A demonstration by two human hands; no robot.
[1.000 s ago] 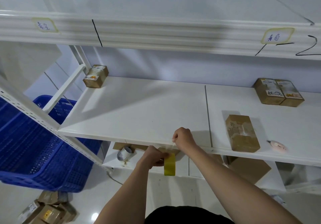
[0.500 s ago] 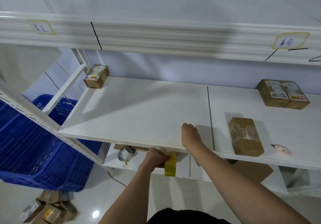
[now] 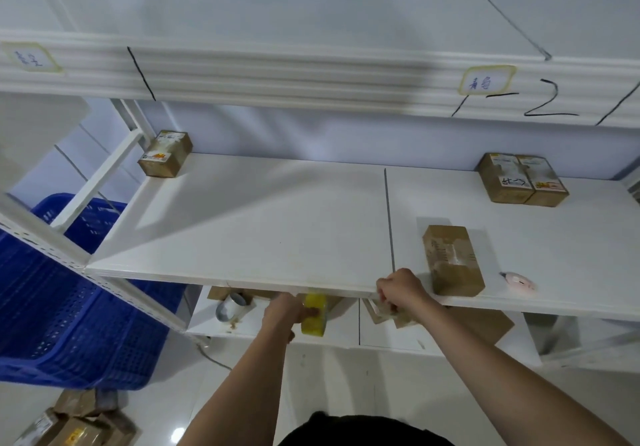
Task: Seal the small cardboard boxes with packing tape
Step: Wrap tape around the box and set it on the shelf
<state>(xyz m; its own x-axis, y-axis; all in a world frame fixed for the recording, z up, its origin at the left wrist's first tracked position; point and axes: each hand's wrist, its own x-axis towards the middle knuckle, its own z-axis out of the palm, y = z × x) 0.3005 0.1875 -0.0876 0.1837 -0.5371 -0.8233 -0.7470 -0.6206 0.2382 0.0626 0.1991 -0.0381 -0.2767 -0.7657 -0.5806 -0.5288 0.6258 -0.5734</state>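
The left hand [image 3: 282,312] grips the yellow tape roll [image 3: 313,314] just under the shelf's [image 3: 242,224] front edge. Right of it, the right hand [image 3: 401,289] is curled at that edge, seemingly pinching the pulled tape end (too clear to be sure). Just beyond and right of that hand lies the box [image 3: 452,260], long axis running away from me, so the right hand is nearer.
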